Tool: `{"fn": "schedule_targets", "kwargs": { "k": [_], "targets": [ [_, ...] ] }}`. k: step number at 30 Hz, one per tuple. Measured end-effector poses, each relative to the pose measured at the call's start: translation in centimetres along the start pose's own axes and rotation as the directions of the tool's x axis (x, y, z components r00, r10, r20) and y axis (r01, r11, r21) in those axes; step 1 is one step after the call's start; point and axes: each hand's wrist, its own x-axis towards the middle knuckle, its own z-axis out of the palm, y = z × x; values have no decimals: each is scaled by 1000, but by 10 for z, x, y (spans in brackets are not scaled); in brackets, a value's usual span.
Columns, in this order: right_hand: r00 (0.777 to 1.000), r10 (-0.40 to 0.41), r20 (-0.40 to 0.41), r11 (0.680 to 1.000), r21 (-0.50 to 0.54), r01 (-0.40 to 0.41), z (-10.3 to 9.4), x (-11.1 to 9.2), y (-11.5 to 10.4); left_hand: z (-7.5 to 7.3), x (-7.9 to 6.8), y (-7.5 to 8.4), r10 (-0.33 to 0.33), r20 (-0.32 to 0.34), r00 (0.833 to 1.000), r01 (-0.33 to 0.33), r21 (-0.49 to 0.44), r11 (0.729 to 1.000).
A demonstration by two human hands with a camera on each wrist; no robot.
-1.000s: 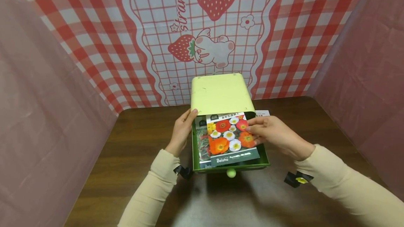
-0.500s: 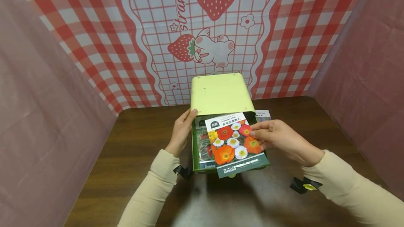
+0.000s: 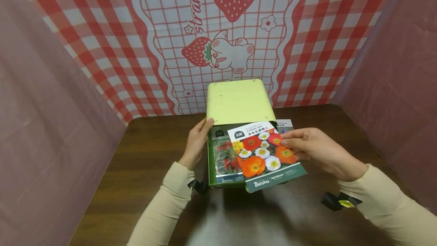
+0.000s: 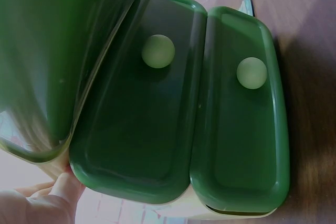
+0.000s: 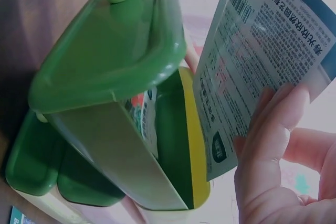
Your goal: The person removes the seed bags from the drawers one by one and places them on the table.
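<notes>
A pale yellow-green drawer cabinet (image 3: 239,100) stands on the table with its top green drawer (image 3: 210,166) pulled out. My left hand (image 3: 195,145) rests against the cabinet's left front corner, thumb at the top edge and fingers along the side. Between thumb and fingers, my right hand (image 3: 321,151) pinches a poppy seed packet (image 3: 263,158) by its right edge, tilted above the drawer and overhanging its front right. Its printed back (image 5: 247,61) faces the right wrist camera. Another seed packet (image 3: 225,158), with red flowers, lies inside the drawer at left.
Below the pulled-out drawer are two shut green drawers (image 4: 142,108) with round knobs (image 4: 158,51). Another packet (image 3: 285,124) lies on the table right of the cabinet, partly hidden. A red-checked strawberry cloth (image 3: 235,44) hangs behind, and pink cloths (image 3: 382,67) hang at both sides.
The right hand has drawn the poppy packet out of the drawer, toward the front and right, turning it slightly. More of the red-flowered packet shows. The left hand and cabinet have stayed put.
</notes>
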Motion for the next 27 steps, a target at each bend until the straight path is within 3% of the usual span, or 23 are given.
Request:
{"fn": "schedule_targets", "kwargs": {
  "k": [8,14,22,27],
  "targets": [
    [1000,-13,15,1000,-16,14,-10,-7,-1,1,0,0,10,7,1000,-9,-15,1000],
    [999,-14,-40,1000,25,15,-18,-10,-4,-1,1,-2,11,16,1000,-11,6,1000],
    [991,-7,-137,989,144,27,-43,-8,-9,0,0,-2,-1,5,1000,1,16,1000],
    [974,11,-224,960,275,52,-59,-3,-8,0,0,-2,-5,0,1000,5,6,1000]
  ]
}}
